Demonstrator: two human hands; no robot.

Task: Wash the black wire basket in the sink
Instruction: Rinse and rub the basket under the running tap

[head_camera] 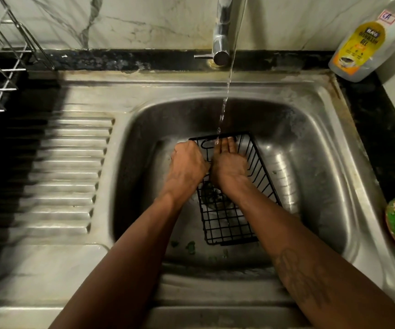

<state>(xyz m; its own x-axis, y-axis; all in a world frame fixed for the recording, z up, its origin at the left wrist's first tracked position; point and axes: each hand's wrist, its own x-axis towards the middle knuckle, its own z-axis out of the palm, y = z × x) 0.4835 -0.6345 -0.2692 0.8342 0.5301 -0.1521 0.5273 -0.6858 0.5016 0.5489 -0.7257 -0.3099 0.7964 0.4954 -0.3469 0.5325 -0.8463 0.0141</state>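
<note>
Black wire basket [229, 224] lay lengthwise in sink [310, 162], left hand [187, 162] gripping its far rim, right hand [229, 162] straight-fingered inside.

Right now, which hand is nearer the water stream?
Right. The right hand lies flat inside the basket, its fingertips under the stream. The left hand grips the basket's rim, off to the stream's left.

The black wire basket [227, 224] (rectangular, open grid) lies in the steel sink [334, 119], beneath both wrists. Its far rim is gripped by the left hand [187, 162], just beyond the right hand [227, 162].
</note>
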